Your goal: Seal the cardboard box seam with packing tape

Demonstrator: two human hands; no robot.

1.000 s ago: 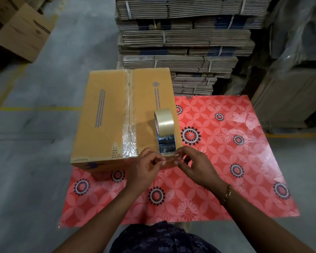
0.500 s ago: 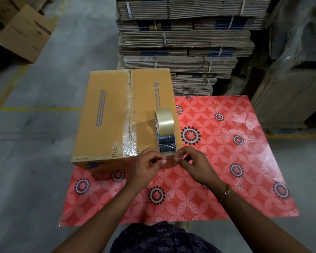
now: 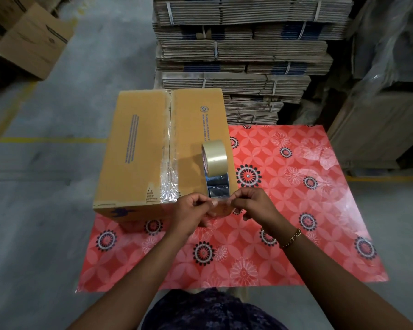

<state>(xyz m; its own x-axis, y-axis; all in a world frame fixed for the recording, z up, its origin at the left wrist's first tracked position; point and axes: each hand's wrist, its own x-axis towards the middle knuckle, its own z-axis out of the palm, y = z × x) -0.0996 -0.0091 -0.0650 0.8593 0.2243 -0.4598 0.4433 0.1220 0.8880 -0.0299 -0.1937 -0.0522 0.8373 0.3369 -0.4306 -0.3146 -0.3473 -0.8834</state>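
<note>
A closed brown cardboard box (image 3: pixel 138 148) lies on a red flowered mat (image 3: pixel 296 210). Clear tape runs down its middle seam (image 3: pixel 169 144), wrinkled near the front edge. A roll of clear packing tape (image 3: pixel 214 158) stands on edge on the box's right flap, and a strip is pulled from it toward me. My left hand (image 3: pixel 191 213) and my right hand (image 3: pixel 255 204) pinch the free end of that strip (image 3: pixel 221 201) between fingertips, just past the box's near right corner. A gold bracelet sits on my right wrist.
Bundled stacks of flattened cardboard (image 3: pixel 243 55) rise right behind the box. More cartons (image 3: pixel 31 39) stand at the far left, wrapped goods (image 3: pixel 391 91) at the right. Grey concrete floor (image 3: pixel 38 210) with yellow lines lies to the left of the mat.
Both hands stay at the tape's free end by the box's near corner, with only small finger shifts. The roll and box have not moved.
</note>
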